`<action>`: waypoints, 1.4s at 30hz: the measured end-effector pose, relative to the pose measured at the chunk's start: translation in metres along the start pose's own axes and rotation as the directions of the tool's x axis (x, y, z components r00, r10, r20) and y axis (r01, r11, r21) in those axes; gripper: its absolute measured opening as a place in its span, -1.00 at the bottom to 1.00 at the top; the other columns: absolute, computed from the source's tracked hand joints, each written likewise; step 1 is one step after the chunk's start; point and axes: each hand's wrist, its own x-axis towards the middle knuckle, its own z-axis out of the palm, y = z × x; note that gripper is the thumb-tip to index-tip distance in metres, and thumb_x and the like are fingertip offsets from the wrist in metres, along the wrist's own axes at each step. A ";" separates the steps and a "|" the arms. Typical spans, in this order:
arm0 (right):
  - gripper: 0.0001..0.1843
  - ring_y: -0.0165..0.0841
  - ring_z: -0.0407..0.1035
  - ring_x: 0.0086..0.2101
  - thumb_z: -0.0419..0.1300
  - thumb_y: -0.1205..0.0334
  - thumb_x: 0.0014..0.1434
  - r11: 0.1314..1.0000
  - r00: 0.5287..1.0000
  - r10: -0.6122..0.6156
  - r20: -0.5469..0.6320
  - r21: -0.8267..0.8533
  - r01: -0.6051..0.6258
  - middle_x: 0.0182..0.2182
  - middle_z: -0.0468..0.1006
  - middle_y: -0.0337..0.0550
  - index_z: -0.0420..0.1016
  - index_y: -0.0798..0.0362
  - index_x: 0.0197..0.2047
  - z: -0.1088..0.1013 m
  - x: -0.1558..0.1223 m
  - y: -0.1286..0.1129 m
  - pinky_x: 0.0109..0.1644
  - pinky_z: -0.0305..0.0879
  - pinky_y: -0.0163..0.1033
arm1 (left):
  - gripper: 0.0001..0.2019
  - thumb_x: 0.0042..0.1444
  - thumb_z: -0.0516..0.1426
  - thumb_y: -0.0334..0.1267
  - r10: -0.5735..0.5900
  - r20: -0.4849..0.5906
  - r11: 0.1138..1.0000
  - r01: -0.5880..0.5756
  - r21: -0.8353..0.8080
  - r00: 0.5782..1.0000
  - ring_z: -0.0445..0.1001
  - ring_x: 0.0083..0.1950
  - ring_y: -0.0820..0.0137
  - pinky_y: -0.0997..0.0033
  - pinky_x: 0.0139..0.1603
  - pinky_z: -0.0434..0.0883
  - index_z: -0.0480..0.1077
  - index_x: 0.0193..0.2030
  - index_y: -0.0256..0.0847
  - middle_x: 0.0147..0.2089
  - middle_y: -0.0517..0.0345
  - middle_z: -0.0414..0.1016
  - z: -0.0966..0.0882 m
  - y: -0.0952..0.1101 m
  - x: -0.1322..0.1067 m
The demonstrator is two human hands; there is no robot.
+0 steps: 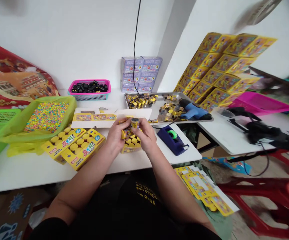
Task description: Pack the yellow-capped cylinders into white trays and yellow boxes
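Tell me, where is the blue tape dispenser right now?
In the head view, the blue tape dispenser sits on the white table, just right of the person's right hand and in front of the metal tray.

Stacked boxes (215, 65) (tape dispenser (170, 140) too) show a workshop.
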 end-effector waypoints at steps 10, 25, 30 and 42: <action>-0.65 -0.30 0.40 -0.34 0.31 -0.09 0.04 0.956 0.965 0.261 -0.006 0.141 -0.258 -0.40 0.50 -0.30 0.35 -0.05 -0.28 0.002 0.008 0.017 -0.17 0.35 -0.18 | -0.72 -0.28 0.46 -0.34 0.039 -0.068 0.999 -0.036 0.036 0.997 0.55 -0.42 0.40 0.47 -0.45 0.40 0.52 -0.40 -0.27 -0.42 0.17 0.57 -0.007 0.009 -0.003; -0.61 -0.10 0.52 -0.11 0.34 0.47 -0.02 0.652 0.892 0.429 0.145 -0.733 -0.195 -0.10 0.61 0.09 0.57 0.10 -0.07 0.024 0.021 0.042 -0.05 0.36 -0.14 | -0.57 -0.39 0.53 -0.21 0.089 -0.194 0.995 -0.077 0.069 0.977 0.55 -0.45 0.39 0.49 -0.58 0.39 0.52 -0.36 -0.27 -0.39 0.14 0.57 -0.034 0.009 -0.014; -0.64 -0.24 0.51 -0.25 0.27 0.40 0.09 0.789 0.936 0.352 -0.017 -0.533 -0.306 -0.23 0.63 -0.05 0.56 0.07 -0.01 0.013 0.013 0.039 -0.10 0.38 -0.16 | -0.57 -0.42 0.54 -0.21 0.125 -0.187 0.988 -0.106 0.109 0.974 0.53 -0.42 0.44 0.50 -0.48 0.42 0.55 -0.38 -0.29 -0.39 0.14 0.58 -0.034 0.007 -0.018; -0.67 -0.42 0.27 -0.53 0.43 -0.01 -0.07 0.917 0.918 0.379 0.117 -0.180 -0.356 -0.57 0.42 -0.36 0.48 0.02 -0.40 -0.001 0.003 0.015 -0.44 0.14 -0.31 | -0.50 -0.37 0.52 0.02 0.131 -0.120 0.942 -0.085 0.325 0.984 0.25 -0.64 0.59 0.57 -0.70 0.03 0.46 -0.44 -0.28 -0.50 0.17 0.52 -0.033 0.007 -0.024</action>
